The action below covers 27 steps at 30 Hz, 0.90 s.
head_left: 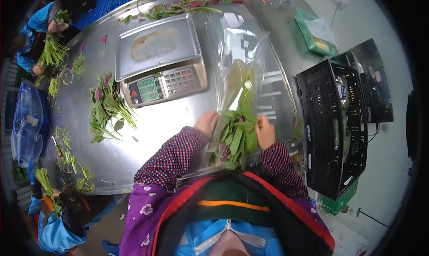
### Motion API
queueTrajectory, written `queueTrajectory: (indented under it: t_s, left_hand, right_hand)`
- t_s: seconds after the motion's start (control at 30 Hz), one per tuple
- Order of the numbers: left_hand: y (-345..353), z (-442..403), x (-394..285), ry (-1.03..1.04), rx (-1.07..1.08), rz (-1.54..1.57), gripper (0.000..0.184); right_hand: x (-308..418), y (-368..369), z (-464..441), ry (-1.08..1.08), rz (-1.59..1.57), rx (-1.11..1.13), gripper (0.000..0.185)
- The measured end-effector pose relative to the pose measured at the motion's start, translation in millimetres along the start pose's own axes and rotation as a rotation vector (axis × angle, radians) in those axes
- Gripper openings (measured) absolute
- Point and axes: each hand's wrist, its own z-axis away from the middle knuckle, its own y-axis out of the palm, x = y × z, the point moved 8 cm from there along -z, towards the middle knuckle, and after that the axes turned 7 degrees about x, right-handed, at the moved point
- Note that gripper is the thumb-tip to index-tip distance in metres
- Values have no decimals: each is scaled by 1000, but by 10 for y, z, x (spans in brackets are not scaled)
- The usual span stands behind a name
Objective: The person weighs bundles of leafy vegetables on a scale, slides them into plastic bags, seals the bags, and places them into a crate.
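Over a shiny grey metal worktop (pixel 170 135), with a green-and-purple leafy bunch (pixel 237 137) directly between both sets of fingers, partly inside a long clear plastic bag (pixel 246 84). Pinching the bag's right edge between nearly closed right fingers (pixel 260 121), against the leaves. Curling left fingers (pixel 215 116) at the opposite edge, with their grip too hidden to tell. Near a black perforated plastic crate (pixel 318 117) with clear-wrapped greens inside and, farther off, a green plastic basket (pixel 304 33) containing a white sheet.
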Motion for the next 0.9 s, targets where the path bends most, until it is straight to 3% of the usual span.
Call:
queueTrajectory:
  t_s: [0.07,0.13,0.27,0.33,0.37,0.4,0.47,0.53,0.57,0.6,0.67,0.7,0.73,0.8,0.87,0.9]
  left_hand:
    - [3,195,-44,11,2,6,17]
    - [7,515,-63,41,7,41,17]
    - [115,1065,-127,123,19,44,16]
    - [120,1020,-249,133,-15,95,16]
    - [95,882,-337,119,-12,111,17]
    - [66,682,-440,186,-49,54,18]
    - [-365,218,-935,13,-29,295,19]
    - [-644,-303,-1264,137,28,600,18]
    - [-707,-553,-1323,45,73,806,16]
    - [-769,-790,-1381,-58,96,1011,15]
    - [-1095,-593,-2132,61,251,1284,16]
    - [-1243,-661,-2260,118,212,1265,18]
    - [-1335,-685,-2310,151,175,1246,21]
    - [-1436,-846,-2252,121,119,1330,23]
    - [-1730,-673,-2482,155,137,1384,20]
    - [-1881,-521,-2610,246,185,1374,16]
  right_hand:
    - [-59,21,264,94,28,31,15]
    - [-235,121,618,13,-133,22,17]
    - [-561,331,1141,81,-195,0,15]
    - [-359,186,1073,156,-241,-60,12]
    - [-143,13,945,190,-82,-66,6]
    - [-21,-197,787,123,-85,-200,5]
    - [205,-737,455,32,-12,-397,12]
    - [580,-1058,132,-101,-376,-367,14]
    - [771,-1221,-31,-163,-556,-347,15]
    - [982,-1444,-47,-254,-289,-337,12]
    - [1530,-1915,-278,-487,283,-326,7]
    - [1387,-2140,-359,-340,-377,-280,4]
    - [2022,-2114,-100,-799,501,-492,5]
    - [1269,-2095,-571,162,-828,-183,9]
    - [1874,-2196,-301,9,-923,-72,19]
    - [2110,-2230,-99,43,-979,-54,22]
